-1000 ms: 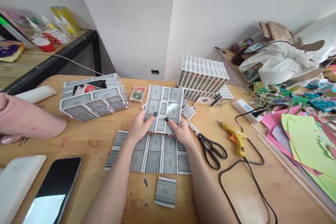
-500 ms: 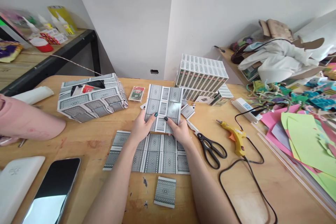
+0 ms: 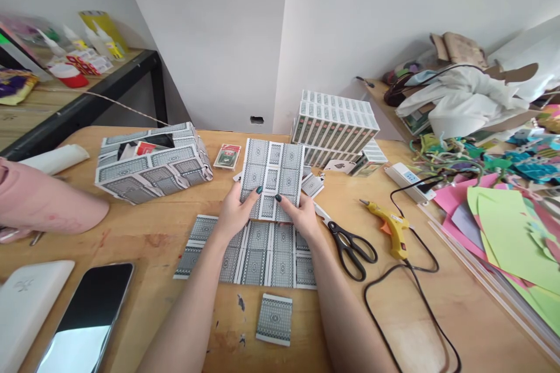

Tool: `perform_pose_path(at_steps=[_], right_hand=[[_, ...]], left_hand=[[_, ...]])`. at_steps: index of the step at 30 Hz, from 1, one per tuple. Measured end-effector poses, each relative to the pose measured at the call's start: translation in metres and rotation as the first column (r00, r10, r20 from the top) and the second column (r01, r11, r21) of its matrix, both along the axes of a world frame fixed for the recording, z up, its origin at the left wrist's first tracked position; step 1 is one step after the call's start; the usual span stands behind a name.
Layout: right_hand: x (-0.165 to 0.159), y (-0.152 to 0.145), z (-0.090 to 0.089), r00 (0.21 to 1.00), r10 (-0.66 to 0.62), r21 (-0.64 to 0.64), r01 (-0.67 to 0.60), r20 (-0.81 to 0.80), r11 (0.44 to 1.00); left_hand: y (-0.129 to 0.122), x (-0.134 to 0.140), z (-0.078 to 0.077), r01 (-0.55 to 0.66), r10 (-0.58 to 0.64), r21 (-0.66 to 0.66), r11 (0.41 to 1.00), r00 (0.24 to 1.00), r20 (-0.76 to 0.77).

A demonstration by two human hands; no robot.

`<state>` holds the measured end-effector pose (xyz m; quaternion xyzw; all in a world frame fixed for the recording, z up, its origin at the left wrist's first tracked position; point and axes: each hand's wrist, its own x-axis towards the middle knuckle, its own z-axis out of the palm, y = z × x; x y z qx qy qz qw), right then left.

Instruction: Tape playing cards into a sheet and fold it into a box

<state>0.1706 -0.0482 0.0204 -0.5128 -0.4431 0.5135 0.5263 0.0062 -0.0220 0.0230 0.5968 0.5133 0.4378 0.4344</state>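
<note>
Between my two hands is a panel of joined playing cards (image 3: 272,172), tilted up with its patterned backs toward me. My left hand (image 3: 236,210) grips its lower left edge, thumb on the front and fingers hidden behind. On the lower right, my right hand (image 3: 301,215) pinches it the same way. Beneath, a wider sheet of joined cards (image 3: 256,259) lies flat on the table, partly covered by my forearms. A small folded card piece (image 3: 274,319) rests nearer to me.
Scissors (image 3: 347,245) and a yellow glue gun (image 3: 394,227) with its cord lie right. A card-covered box (image 3: 153,163) stands left, near a pink bottle (image 3: 48,198) and a phone (image 3: 87,317). Stacked card packs (image 3: 336,125) stand behind; coloured paper (image 3: 507,227) lies far right.
The panel has tilted very slightly in my hands, and the bright glare on its right side has faded. Both hands keep their hold.
</note>
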Motion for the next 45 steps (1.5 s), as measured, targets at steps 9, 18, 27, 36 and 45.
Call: perform_pose_path(at_steps=[9, 18, 27, 36, 45], right_hand=[[0.003, 0.010, -0.010, 0.973, -0.232, 0.147, 0.231, -0.010, 0.962], [-0.004, 0.004, -0.003, 0.988, -0.137, 0.059, 0.141, -0.075, 0.988], [-0.003, 0.005, -0.009, 0.983, -0.179, 0.120, 0.181, -0.029, 0.976], [-0.005, 0.004, -0.007, 0.975, -0.205, 0.161, 0.190, 0.081, 0.969], [-0.004, 0.004, -0.010, 0.971, -0.215, 0.176, 0.195, 0.104, 0.965]], left_hand=[[-0.004, 0.002, 0.001, 0.080, -0.077, -0.087, 0.993, 0.996, 0.042], [0.003, 0.000, -0.003, -0.031, 0.031, -0.039, 0.999, 0.999, 0.012], [0.000, 0.004, -0.005, -0.028, 0.028, 0.000, 1.000, 0.997, -0.065], [-0.001, 0.005, -0.002, -0.024, 0.023, -0.004, 1.000, 0.997, -0.075], [-0.001, 0.007, -0.005, -0.022, 0.023, 0.011, 1.000, 0.992, -0.127]])
